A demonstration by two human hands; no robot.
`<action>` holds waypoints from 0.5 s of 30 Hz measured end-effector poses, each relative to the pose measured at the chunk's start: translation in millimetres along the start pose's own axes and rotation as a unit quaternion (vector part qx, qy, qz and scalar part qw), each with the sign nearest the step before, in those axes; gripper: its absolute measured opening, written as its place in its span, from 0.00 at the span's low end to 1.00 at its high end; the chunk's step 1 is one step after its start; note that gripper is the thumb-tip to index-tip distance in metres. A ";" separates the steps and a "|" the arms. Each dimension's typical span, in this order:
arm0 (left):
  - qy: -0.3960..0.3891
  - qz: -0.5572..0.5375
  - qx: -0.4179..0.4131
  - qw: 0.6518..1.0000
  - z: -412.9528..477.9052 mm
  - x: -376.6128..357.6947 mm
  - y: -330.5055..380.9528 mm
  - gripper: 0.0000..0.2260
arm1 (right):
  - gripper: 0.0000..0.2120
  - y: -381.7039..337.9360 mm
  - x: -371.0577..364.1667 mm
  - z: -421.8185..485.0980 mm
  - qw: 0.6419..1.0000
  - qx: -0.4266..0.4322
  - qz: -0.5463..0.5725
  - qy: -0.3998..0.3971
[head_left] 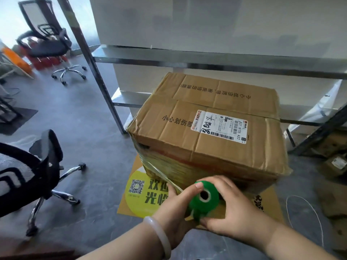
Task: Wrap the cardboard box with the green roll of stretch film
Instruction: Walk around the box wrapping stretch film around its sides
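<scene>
Grip: green roll (204, 200) held betw. left hand (173, 212) & right hand (234, 211), core approx. upright; cardboard box (206, 128) just beyond, film (162, 175) drawn to its near-left corner.

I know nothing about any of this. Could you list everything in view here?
cardboard box: one, brown, centre, on a flat sheet
shipping label: one, white, on the box's top
flat sheet: one, yellowish brown, on the floor under the box
green roll: one, green, in front of the box, held by both hands
film strip: one, clear, stretched from the roll to the box's left corner
office chairs: two, black, on the left, one near and one far
shelf frame: one, silver metal, behind the box
bracelet: one, pale, on the left wrist
left hand: one, grips the roll's left side
right hand: one, grips the roll's right side
</scene>
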State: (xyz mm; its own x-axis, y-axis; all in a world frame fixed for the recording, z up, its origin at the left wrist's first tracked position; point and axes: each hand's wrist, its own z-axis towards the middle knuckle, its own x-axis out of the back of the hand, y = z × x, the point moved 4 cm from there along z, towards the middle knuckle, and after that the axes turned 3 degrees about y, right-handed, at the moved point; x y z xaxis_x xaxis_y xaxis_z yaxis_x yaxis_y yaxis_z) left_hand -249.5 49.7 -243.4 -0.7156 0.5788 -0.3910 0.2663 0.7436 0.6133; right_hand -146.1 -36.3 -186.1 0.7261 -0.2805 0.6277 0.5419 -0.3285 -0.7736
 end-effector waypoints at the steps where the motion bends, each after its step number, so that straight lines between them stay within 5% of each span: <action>1: 0.010 -0.010 -0.014 1.000 0.0 -6.1 -2.1 0.52 | 0.31 2.9 4.3 -1.2 1.000 0.006 -0.001 -0.011; 3: 0.028 -0.037 -0.026 0.999 -1.7 -20.7 -7.6 0.49 | 0.30 9.6 14.0 -5.5 0.999 -0.004 0.003 -0.034; 9: 0.131 -0.096 -0.090 0.983 -7.5 -57.4 -12.5 0.61 | 0.35 18.8 46.2 -20.7 0.998 0.060 0.007 -0.034; 15: 0.212 -0.095 -0.197 0.953 -27.6 -89.1 -10.5 0.44 | 0.29 20.6 58.2 -42.4 0.994 0.104 0.028 -0.019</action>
State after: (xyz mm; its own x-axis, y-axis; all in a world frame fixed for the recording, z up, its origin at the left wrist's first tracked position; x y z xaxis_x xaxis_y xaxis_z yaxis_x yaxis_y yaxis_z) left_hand -206.3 -18.9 -196.0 -0.9454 0.1970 -0.2598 -0.0973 0.5899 0.8016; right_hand -110.6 -97.7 -161.8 0.7712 -0.2585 0.5818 0.5726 -0.1179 -0.8113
